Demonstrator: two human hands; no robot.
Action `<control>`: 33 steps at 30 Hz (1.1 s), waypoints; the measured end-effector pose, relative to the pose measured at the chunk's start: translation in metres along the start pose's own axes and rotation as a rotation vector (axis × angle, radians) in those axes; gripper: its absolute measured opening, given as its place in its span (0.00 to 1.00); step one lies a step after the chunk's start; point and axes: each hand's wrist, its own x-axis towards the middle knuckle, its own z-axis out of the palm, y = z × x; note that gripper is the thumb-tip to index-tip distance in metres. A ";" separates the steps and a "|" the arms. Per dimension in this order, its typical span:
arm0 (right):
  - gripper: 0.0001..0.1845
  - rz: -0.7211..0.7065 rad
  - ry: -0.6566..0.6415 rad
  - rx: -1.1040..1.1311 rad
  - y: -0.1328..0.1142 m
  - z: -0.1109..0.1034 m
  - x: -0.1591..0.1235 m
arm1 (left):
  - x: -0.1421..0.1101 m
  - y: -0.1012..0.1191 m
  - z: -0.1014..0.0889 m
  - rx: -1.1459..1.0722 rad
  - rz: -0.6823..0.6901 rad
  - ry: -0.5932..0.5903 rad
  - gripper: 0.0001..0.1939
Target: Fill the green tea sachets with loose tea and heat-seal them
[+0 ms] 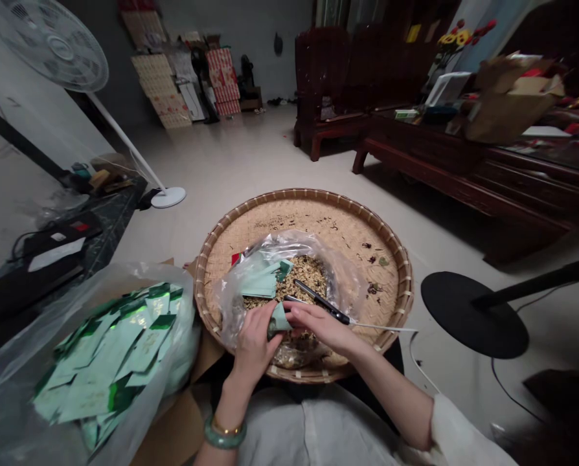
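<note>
My left hand [258, 336] is closed around a small green foil packet [278, 318], held upright low over an open clear plastic bag [350, 278]. From the right, my right hand [318, 323] grips the packet's edge with bent fingers; its fingertips are partly hidden. Loose dried pieces, pale and dark [313, 266], fill the clear bag. On them lies a stack of flat light-green packets [259, 282], left of a black tong-like tool [322, 301] with a white cord. The tool's lower end lies just behind my right hand. A round woven bamboo tray [250, 217] holds all this.
At the left, a large plastic bag [173, 395] full of green packets sits by a cardboard box [168, 433]. A white standing fan [168, 197] is beyond. A black round stand base [464, 317] is at the right, near a dark wooden table [440, 162].
</note>
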 end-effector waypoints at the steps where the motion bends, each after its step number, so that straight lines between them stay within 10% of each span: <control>1: 0.34 -0.003 0.006 -0.018 0.000 -0.001 0.000 | -0.001 -0.001 0.000 -0.005 -0.005 -0.010 0.30; 7: 0.25 -0.129 0.113 -0.066 0.004 -0.015 0.005 | -0.003 -0.008 -0.005 -0.055 -0.058 0.019 0.28; 12: 0.15 -0.226 0.217 -0.810 0.018 -0.020 0.006 | -0.005 -0.011 -0.009 -0.080 -0.166 0.069 0.27; 23: 0.30 -0.274 0.127 -1.440 0.007 -0.013 0.054 | -0.008 -0.016 -0.016 -0.124 -0.315 0.140 0.28; 33: 0.16 -0.344 -0.033 -1.445 0.006 -0.006 0.036 | -0.012 -0.022 -0.015 -0.138 -0.330 0.178 0.28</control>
